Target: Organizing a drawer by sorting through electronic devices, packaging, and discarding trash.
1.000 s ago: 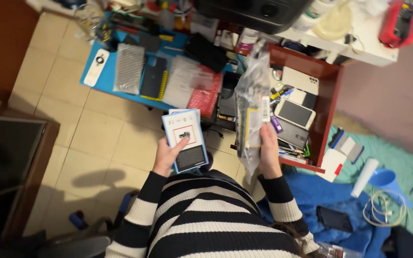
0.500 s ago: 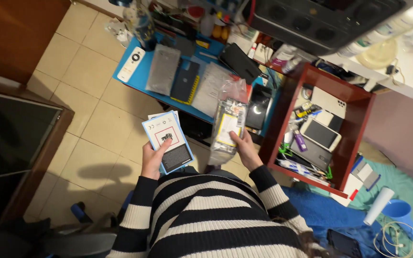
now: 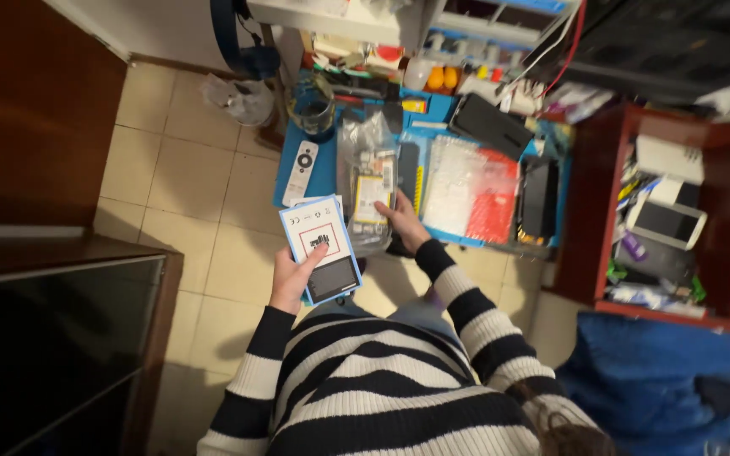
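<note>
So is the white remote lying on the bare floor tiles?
No, the white remote lies on the blue mat, just left of the clear plastic bag that the right hand holds.

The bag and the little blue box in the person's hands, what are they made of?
The bag in the right hand looks like thin clear plastic: it is shiny and crinkled, and a yellow and white label shows through it. The box in the left hand looks like smooth printed cardboard, flat with sharp edges and a blue border, though a plastic coating cannot be ruled out.
</note>
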